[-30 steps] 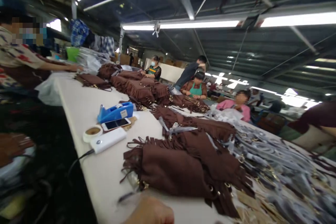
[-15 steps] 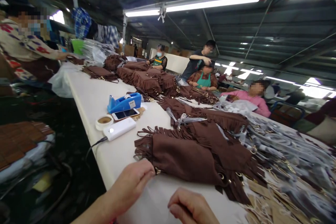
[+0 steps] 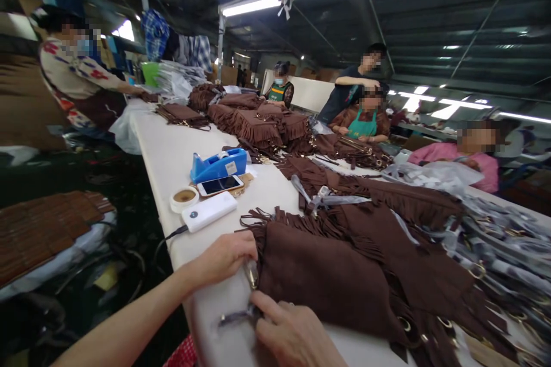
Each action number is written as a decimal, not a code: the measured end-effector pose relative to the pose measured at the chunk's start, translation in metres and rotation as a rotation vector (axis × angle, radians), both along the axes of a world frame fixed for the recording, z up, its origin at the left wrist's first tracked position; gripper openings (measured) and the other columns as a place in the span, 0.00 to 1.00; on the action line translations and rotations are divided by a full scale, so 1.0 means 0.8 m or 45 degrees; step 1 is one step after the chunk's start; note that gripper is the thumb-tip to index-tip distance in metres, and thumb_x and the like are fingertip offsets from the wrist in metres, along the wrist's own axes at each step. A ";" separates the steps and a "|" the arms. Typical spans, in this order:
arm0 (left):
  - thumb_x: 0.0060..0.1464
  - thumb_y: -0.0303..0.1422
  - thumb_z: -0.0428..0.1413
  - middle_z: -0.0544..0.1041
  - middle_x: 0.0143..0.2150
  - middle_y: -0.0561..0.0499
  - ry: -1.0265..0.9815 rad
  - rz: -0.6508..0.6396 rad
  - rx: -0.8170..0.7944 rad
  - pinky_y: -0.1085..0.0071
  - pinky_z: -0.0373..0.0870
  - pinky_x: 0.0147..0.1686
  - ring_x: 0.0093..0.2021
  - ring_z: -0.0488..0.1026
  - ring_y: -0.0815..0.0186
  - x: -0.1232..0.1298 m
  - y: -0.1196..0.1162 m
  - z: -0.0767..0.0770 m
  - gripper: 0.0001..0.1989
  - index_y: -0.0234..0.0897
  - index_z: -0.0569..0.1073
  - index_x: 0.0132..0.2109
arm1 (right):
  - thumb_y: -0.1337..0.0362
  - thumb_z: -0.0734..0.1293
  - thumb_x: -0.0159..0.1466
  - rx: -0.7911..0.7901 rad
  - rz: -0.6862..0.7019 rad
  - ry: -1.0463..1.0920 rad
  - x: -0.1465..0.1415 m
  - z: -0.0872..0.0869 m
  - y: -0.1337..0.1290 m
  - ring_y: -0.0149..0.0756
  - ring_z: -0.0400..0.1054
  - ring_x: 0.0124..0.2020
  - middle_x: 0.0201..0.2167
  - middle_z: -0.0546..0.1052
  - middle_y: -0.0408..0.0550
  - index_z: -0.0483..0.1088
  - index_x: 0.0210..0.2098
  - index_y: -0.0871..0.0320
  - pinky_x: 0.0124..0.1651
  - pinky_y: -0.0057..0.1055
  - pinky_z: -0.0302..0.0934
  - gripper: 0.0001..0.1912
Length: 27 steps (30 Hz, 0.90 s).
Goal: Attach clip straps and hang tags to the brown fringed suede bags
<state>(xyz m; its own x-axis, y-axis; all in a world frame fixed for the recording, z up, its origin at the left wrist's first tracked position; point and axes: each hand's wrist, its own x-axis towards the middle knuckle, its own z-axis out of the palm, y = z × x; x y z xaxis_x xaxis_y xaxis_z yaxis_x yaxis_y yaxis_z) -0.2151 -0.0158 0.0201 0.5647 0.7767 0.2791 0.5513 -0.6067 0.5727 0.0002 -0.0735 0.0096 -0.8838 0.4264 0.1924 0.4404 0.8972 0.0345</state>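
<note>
A dark brown fringed bag (image 3: 322, 281) lies on the white table in front of me. At its near left corner my left hand (image 3: 230, 258) is closed, fingers pinched on the bag's edge. A shiny metal clasp (image 3: 252, 275) hangs just below those fingers. My right hand (image 3: 295, 327) is low and close by, its thumb and fingers closed on a short dark strap (image 3: 236, 316) with a metal end, smeared by motion. The fingertips partly hide where the strap meets the bag.
A blue tape dispenser (image 3: 219, 165), a phone (image 3: 220, 185), a tape roll (image 3: 184, 198) and a white power bank (image 3: 209, 212) with a cable lie left. More brown bags (image 3: 253, 126) and plastic-wrapped straps (image 3: 508, 252) cover the table. Several co-workers sit or stand around it.
Both hands have come to the bag's left corner. The right hand has moved up and left and now grips a dark strap. The camera view has shifted left.
</note>
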 end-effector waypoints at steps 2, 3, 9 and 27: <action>0.55 0.17 0.47 0.73 0.36 0.52 0.048 0.021 0.004 0.73 0.65 0.39 0.38 0.70 0.66 -0.004 0.018 0.015 0.13 0.37 0.72 0.33 | 0.69 0.70 0.59 0.104 0.017 -0.029 -0.008 -0.008 -0.002 0.31 0.67 0.18 0.35 0.78 0.42 0.66 0.24 0.55 0.15 0.32 0.43 0.10; 0.54 0.17 0.47 0.73 0.35 0.52 0.069 0.044 0.012 0.72 0.65 0.39 0.37 0.70 0.66 -0.005 0.023 0.024 0.13 0.37 0.72 0.33 | 0.68 0.70 0.59 0.116 0.010 -0.017 -0.010 -0.013 -0.002 0.31 0.66 0.17 0.31 0.77 0.41 0.66 0.24 0.55 0.15 0.33 0.42 0.10; 0.54 0.16 0.47 0.73 0.42 0.51 0.076 -0.101 0.003 0.71 0.65 0.46 0.44 0.70 0.65 -0.003 -0.006 0.048 0.16 0.38 0.72 0.41 | 0.66 0.61 0.68 -0.336 0.063 0.402 0.007 -0.015 0.009 0.30 0.68 0.26 0.33 0.74 0.43 0.64 0.29 0.55 0.25 0.24 0.56 0.10; 0.64 0.27 0.49 0.72 0.54 0.44 0.582 -0.112 1.015 0.62 0.64 0.45 0.45 0.69 0.59 0.045 -0.008 0.070 0.06 0.36 0.71 0.40 | 0.55 0.58 0.70 -1.039 0.059 0.938 0.068 0.065 0.019 0.34 0.66 0.35 0.34 0.69 0.47 0.64 0.30 0.54 0.40 0.29 0.62 0.15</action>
<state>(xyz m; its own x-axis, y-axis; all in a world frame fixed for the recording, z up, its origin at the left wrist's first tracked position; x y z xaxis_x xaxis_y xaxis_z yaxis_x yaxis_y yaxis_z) -0.1793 -0.0219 0.0760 0.7994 0.3999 0.4484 0.5545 -0.7784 -0.2943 0.0544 -0.0583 0.0616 -0.6866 0.6347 0.3546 0.0749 0.5469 -0.8338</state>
